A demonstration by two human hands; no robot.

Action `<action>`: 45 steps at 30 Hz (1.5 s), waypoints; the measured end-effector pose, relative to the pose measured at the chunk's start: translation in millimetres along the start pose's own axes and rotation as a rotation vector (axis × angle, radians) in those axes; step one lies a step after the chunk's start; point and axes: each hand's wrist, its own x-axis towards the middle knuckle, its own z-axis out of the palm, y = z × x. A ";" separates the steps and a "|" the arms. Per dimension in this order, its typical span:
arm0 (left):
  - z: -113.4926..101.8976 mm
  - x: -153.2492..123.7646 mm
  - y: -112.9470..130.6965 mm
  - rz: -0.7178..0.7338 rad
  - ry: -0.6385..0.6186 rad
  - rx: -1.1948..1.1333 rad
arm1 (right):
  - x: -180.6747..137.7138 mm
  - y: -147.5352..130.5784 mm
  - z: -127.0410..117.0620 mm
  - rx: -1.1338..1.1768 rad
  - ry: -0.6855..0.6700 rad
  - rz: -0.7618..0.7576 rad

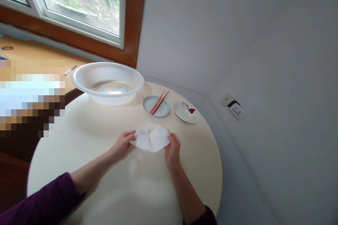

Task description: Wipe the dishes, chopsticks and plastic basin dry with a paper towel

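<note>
Evidently, both hands (123, 145) (173, 150) pinch opposite sides of a white tissue (160, 139) over the round table (129, 193).

Round cream table (126, 190); on it: translucent basin (111, 99), pale blue plate (164, 110), stacked white dishes (184, 115) beside plate.

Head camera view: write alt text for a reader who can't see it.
A person's left hand and right hand hold a thin white sheet by its opposite sides above a round pale table. Beyond it sit a large translucent basin, a plate with two slim reddish sticks across it, and a white dish.
</note>
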 end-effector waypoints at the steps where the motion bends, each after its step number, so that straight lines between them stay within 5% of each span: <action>1: -0.1 0.3 0.3 0.000 0.010 0.005 | 1.7 -1.4 -0.9 0.022 0.019 0.000; 4: -0.1 0.7 2.0 -0.004 0.035 0.027 | 6.8 -1.6 -4.4 0.024 0.044 -0.021; 13: -7.0 6.3 5.5 -0.045 0.056 0.262 | 28.2 -1.0 -27.8 -0.688 0.087 -0.244; 21: -14.8 2.5 8.8 0.312 0.272 0.577 | 21.9 -8.6 -30.7 -1.124 -0.001 -0.392; 25: -13.1 0.2 -1.3 0.570 0.058 0.936 | 22.2 -9.2 -34.4 -1.518 0.049 -0.476; 28: -12.3 1.8 -12.6 0.695 -0.144 1.152 | 24.7 -8.7 -34.4 -1.554 0.061 -0.555; 35: -14.9 4.1 -22.5 0.572 -0.309 1.414 | 22.7 -3.2 -24.7 -1.601 -0.026 -0.588; 45: -9.1 -4.4 -10.7 0.437 -0.211 1.565 | 18.9 -3.5 -24.0 -1.715 -0.056 -0.441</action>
